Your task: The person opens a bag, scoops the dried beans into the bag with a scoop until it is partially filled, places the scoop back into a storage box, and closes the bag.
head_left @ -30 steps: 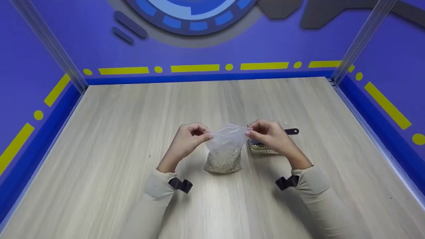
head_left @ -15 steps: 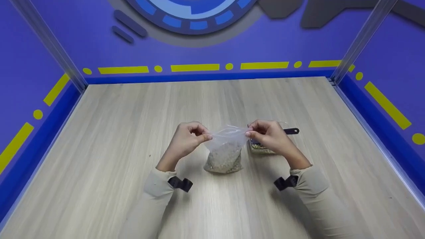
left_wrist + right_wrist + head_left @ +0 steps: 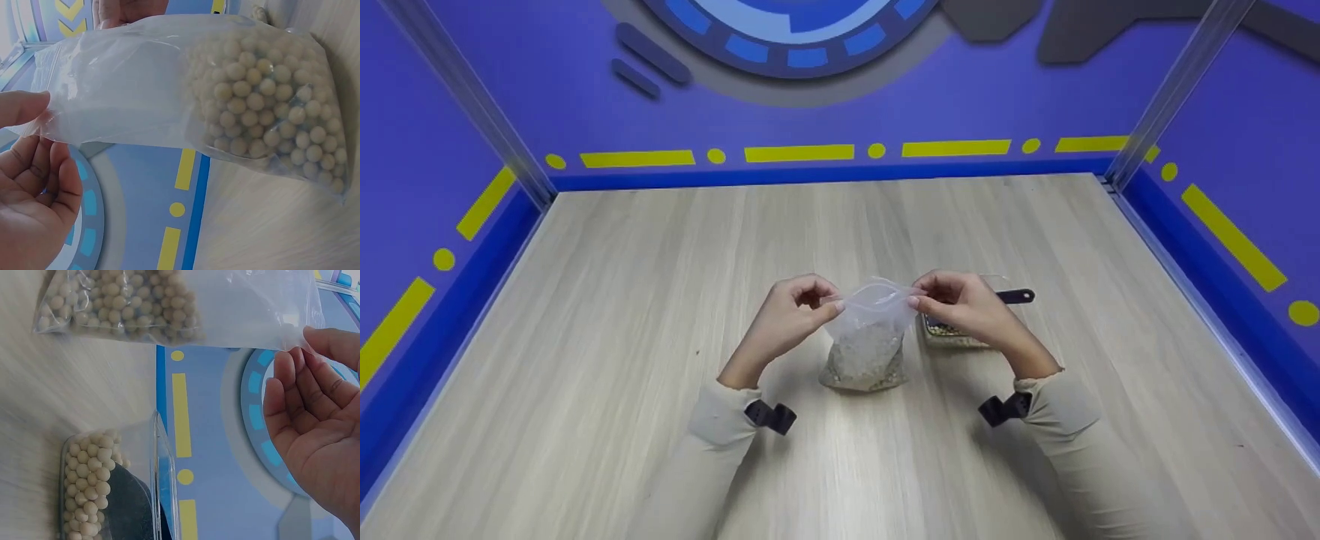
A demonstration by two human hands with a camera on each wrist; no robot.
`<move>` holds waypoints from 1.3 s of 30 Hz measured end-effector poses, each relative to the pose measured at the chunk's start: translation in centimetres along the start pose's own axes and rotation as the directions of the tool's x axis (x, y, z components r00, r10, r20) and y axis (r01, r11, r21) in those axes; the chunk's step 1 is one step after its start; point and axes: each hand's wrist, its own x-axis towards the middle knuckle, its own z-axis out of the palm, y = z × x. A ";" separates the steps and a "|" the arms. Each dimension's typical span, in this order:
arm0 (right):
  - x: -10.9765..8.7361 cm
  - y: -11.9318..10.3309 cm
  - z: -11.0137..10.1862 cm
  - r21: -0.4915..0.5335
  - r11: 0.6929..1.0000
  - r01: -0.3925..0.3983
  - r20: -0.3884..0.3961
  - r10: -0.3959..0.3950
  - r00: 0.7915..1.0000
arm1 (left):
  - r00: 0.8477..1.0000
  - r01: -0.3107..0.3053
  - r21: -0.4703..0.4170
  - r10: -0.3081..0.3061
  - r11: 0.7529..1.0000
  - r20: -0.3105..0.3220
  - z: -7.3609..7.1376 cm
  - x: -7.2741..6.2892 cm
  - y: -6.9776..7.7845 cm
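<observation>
A clear zip bag stands on the table, its lower half filled with small round beige balls. My left hand pinches the bag's left top corner between thumb and fingertips. At the opposite top corner, my right hand holds the plastic the same way. Between the hands the bag's mouth gapes in the head view. Behind my right hand is a clear box, partly hidden by it. The right wrist view shows beige balls in that box and a dark scoop lying among them.
The scoop's black handle sticks out over the right side of the box. A light wood-grain table lies underneath, with blue walls along its back and sides.
Both hands have come slightly closer together. The bag's mouth has spread from a narrow fold into a wider gap. The box and scoop stay where they were.
</observation>
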 end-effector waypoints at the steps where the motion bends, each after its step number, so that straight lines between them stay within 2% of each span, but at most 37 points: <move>1: 0.0 0.0 0.0 0.005 1.000 -0.002 0.001 0.002 1.000 | 1.000 -0.003 -0.005 0.003 1.000 0.000 0.0 0.0 0.0; 7: 0.2 -0.1 0.3 0.008 0.999 0.040 -0.001 -0.040 0.999 | 1.000 -0.019 -0.011 0.019 1.000 -0.004 0.2 0.1 -0.1; 23: 0.2 -0.1 1.2 -0.107 0.985 0.136 -0.099 -0.147 0.984 | 0.993 -0.085 0.107 0.092 0.991 -0.069 0.4 0.0 -0.1; 33: 0.3 0.3 1.1 -0.085 0.991 0.107 -0.051 -0.111 0.992 | 0.998 -0.048 0.029 0.049 0.998 -0.044 0.7 0.1 -0.4; 39: 0.4 0.1 1.3 -0.033 0.995 0.096 -0.021 -0.096 0.995 | 0.999 -0.031 0.010 0.031 0.999 -0.030 0.8 0.1 -0.4</move>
